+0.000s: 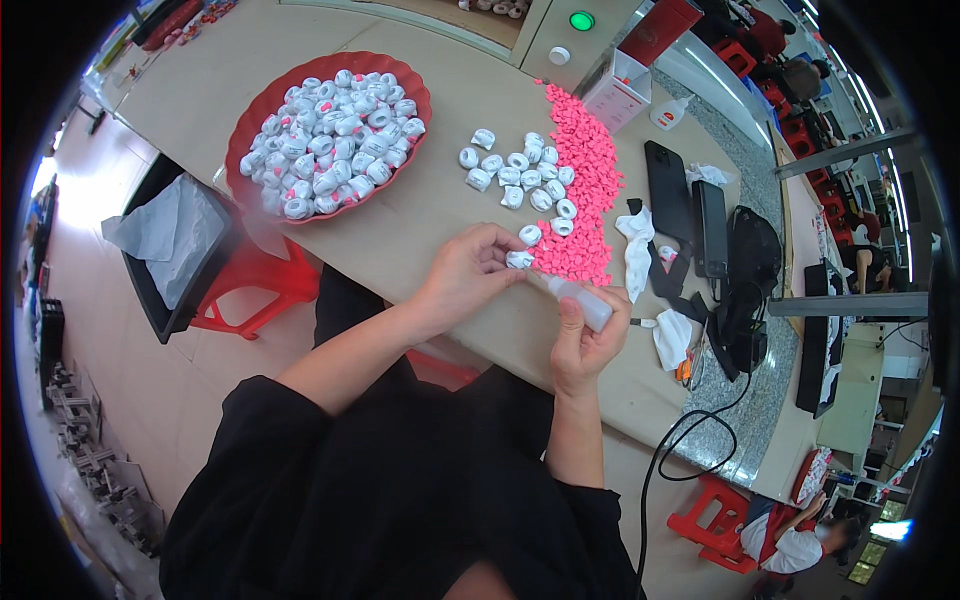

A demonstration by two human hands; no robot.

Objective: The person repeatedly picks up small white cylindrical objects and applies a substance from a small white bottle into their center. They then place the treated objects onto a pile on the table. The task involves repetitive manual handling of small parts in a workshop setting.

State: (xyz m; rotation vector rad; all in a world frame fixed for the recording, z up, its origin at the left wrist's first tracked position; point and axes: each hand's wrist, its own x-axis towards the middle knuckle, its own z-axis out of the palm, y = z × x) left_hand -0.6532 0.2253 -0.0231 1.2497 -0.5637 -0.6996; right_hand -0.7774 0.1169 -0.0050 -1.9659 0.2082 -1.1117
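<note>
My left hand point(470, 272) pinches a small white ring-shaped piece point(519, 260) between thumb and fingertips, low over the table. In my right hand point(588, 345) is a small translucent squeeze bottle point(585, 303), tilted so that its thin nozzle points at the white piece. Whether the nozzle touches it, I cannot tell. Just beyond both hands spreads a long heap of small pink pieces point(585, 165). Several loose white pieces point(511, 176) lie along its left side. A red scalloped bowl point(262, 105) at the far left is heaped with more white pieces, a few showing pink bits.
Right of the heap lie a black phone point(667, 190), a dark rectangular device point(709, 230), crumpled white tissue point(672, 338) and a black cable point(690, 475). A white box point(617, 92) and another squeeze bottle point(670, 112) stand farther back. A red stool point(265, 285) is at left; a person sits lower right.
</note>
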